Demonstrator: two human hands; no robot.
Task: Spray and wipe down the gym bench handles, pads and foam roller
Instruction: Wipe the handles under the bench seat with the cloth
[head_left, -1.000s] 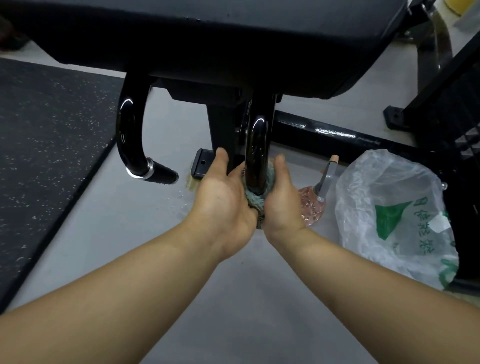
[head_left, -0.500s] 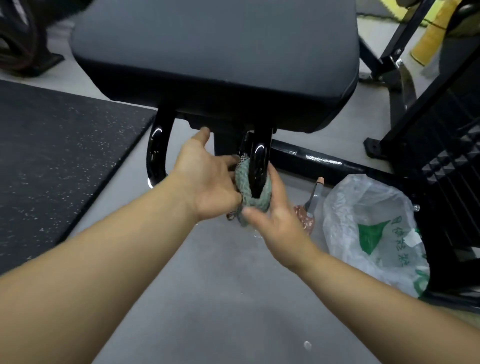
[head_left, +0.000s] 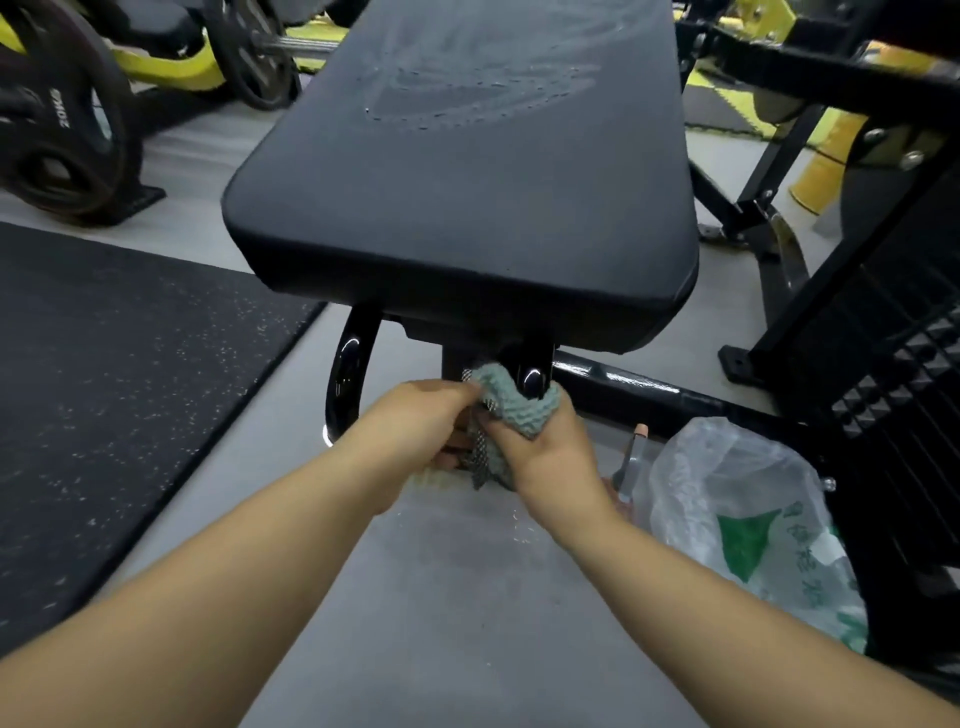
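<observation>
Two hands: the left hand (head_left: 428, 415) and the right hand (head_left: 543, 454) each grip an end of one green cloth (head_left: 519, 410), fingers curled tight around it.
Cloth: looped round the near handle (head_left: 531, 375), touching it just under the front edge of the bench pad (head_left: 467, 197).
Doing it well: I'd keep the loop snug and draw it along the whole curve. Turning the cloth to a fresh face would help, so the back of the bar gets rubbed as well.
Other handle: the far handle (head_left: 347, 379) sits to the left, apart from both hands.
Pad top: faint streaks and droplets, likely spray.
Hidden: the near handle's lower end is behind the hands. The spray bottle (head_left: 629, 462) shows only its trigger beside the plastic bag (head_left: 743, 519). I can't pick out a foam roller.
</observation>
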